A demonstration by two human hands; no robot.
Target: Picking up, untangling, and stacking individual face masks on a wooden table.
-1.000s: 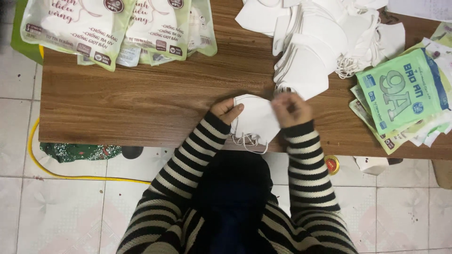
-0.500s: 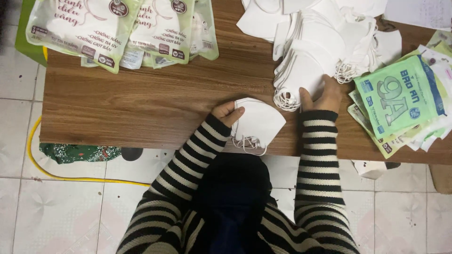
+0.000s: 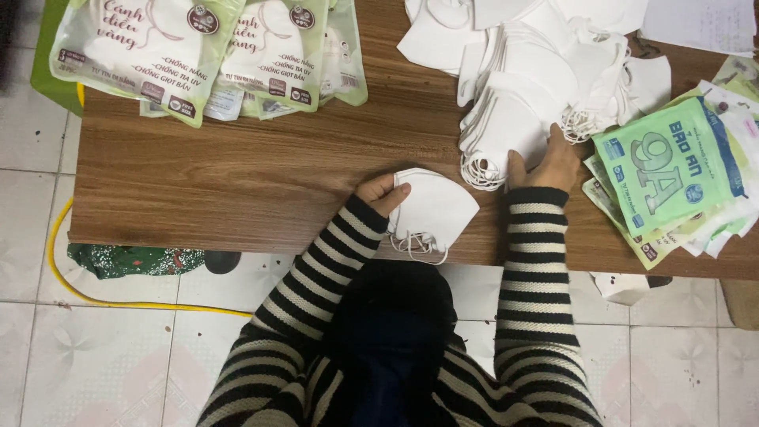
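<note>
Mask (image 3: pixel 433 207) white, folded, loops dangling; left hand (image 3: pixel 381 192) pinching edge.

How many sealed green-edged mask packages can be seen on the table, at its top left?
3 show plainly: a large package at far left, a second package beside it, and a third package mostly tucked behind that one. More may be hidden beneath them.

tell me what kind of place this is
Probably a small home workshop for packing face masks. A heap of loose white masks lies on a wooden table, with filled pouches and flat green packets alongside. The left hand holds a folded mask; the right hand touches the heap.
</note>
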